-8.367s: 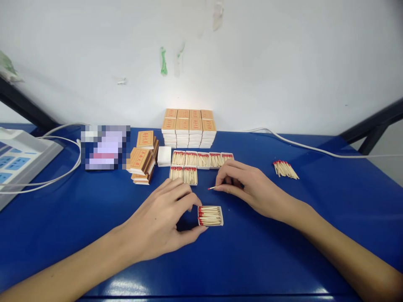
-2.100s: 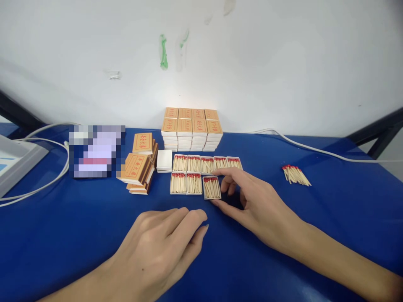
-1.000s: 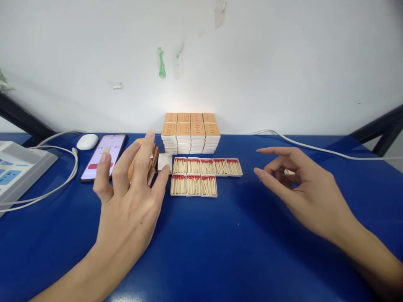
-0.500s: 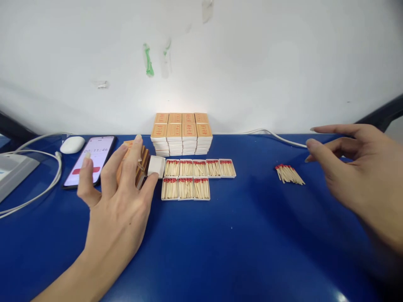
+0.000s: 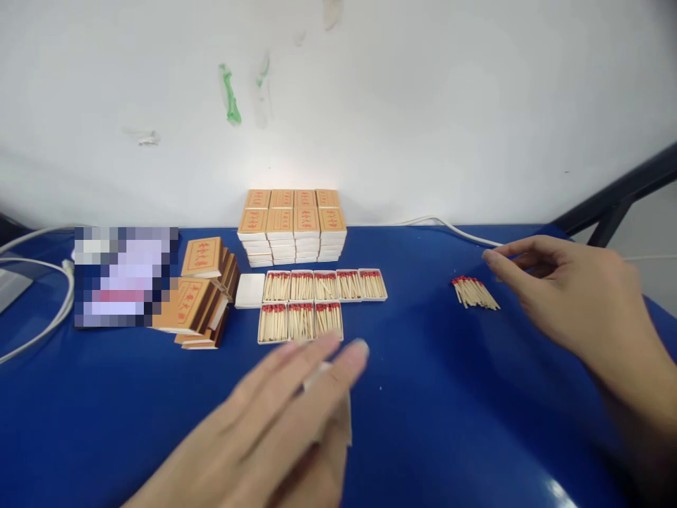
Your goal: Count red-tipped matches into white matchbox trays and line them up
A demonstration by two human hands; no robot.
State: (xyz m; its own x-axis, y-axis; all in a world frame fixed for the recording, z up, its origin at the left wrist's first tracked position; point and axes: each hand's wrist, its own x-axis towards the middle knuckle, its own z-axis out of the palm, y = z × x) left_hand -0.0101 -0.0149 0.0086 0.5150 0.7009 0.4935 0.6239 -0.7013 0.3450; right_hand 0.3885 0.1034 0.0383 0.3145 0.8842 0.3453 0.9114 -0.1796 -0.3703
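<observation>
My left hand is in front of the trays near the table's front, blurred, with its fingers closed around a pale matchbox tray mostly hidden by them. At the right, my right hand hovers beside a small pile of red-tipped matches. Its thumb and index fingertips come together; whether anything lies between them is hidden. Several open trays filled with matches lie in two rows in the middle. Touching their left end is a plain white tray.
A neat block of closed matchboxes stands by the wall. Left of the trays is a loose heap of orange matchboxes. A pixelated phone and white cables lie farther left. Another white cable runs along the wall.
My left hand has moved from the orange boxes toward the front and right, now with a pale tray in it. My right hand's thumb and index finger have closed together.
</observation>
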